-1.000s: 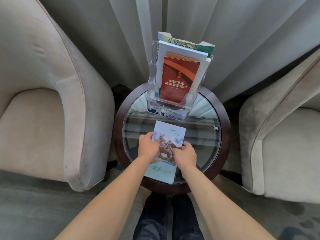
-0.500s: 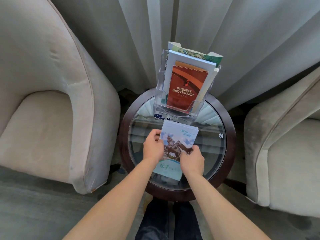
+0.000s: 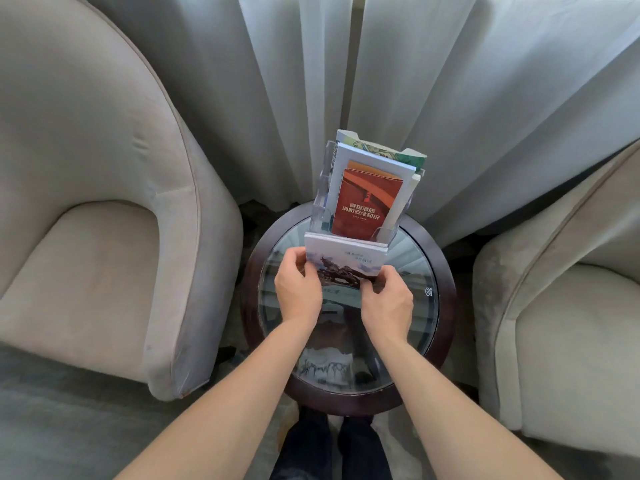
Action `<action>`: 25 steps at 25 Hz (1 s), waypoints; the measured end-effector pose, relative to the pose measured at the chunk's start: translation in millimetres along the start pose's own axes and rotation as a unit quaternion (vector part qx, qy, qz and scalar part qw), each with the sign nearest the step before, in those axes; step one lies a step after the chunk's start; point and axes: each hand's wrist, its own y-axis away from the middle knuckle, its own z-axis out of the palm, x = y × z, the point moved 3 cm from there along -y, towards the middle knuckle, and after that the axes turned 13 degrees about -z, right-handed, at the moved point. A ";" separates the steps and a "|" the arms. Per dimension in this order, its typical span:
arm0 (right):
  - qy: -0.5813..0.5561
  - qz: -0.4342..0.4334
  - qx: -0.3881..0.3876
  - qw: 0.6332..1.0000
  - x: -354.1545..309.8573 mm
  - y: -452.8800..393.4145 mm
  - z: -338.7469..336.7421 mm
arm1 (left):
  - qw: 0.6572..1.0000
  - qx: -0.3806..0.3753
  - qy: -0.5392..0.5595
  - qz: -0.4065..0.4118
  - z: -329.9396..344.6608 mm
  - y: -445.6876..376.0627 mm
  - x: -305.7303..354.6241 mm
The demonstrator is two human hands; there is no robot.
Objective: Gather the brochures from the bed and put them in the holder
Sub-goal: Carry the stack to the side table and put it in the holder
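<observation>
Hands hold brochure stack upright at front of holder, likely lining it up with front pocket. Left hand pinches left edge, thumb in front, fingers curled behind. Right hand pinches lower right corner likewise. Stack glossy, pale blue cover with dark rocky picture; top edge level with holder's front lip, though whether already in pocket is hard to tell. Holder clear stepped acrylic, holding red brochure and others behind. Stands on round glass-topped table, dark wood rim. Velvety beige armchairs either side, pleated curtains behind.
</observation>
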 end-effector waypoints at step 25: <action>0.040 0.026 -0.031 0.998 3.3 -18.0 -2.7 | 0.996 -0.025 -0.088 0.020 15.9 2.1 -2.5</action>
